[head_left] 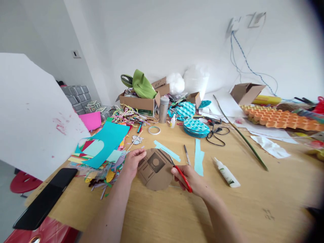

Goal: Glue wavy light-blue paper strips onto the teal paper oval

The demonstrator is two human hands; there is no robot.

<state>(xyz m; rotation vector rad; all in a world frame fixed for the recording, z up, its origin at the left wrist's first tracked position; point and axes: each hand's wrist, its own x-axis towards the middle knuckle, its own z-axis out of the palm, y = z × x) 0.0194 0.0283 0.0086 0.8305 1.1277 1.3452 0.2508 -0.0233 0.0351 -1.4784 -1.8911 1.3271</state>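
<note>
A round piece of brown cardboard [155, 175] with dark printing is held above the front of the table. My left hand [133, 164] grips its left edge between thumb and fingers. My right hand [188, 177] is closed around red-handled scissors [182, 178], whose blades lie at the upper right edge of the disc. Whether the blades are parted is too small to tell. Behind the hands lie pale blue paper strips [199, 157] and a pen [186, 154]. A white glue bottle [227, 172] rests on its side to the right.
Coloured paper [111, 135] and scraps crowd the left, near a black phone [47, 197] at the edge. Farther back stand a cardboard box [138, 101], a grey flask [164, 109] and blue discs [196, 127]. Rightward are a green stick [243, 136] and orange egg trays [280, 118].
</note>
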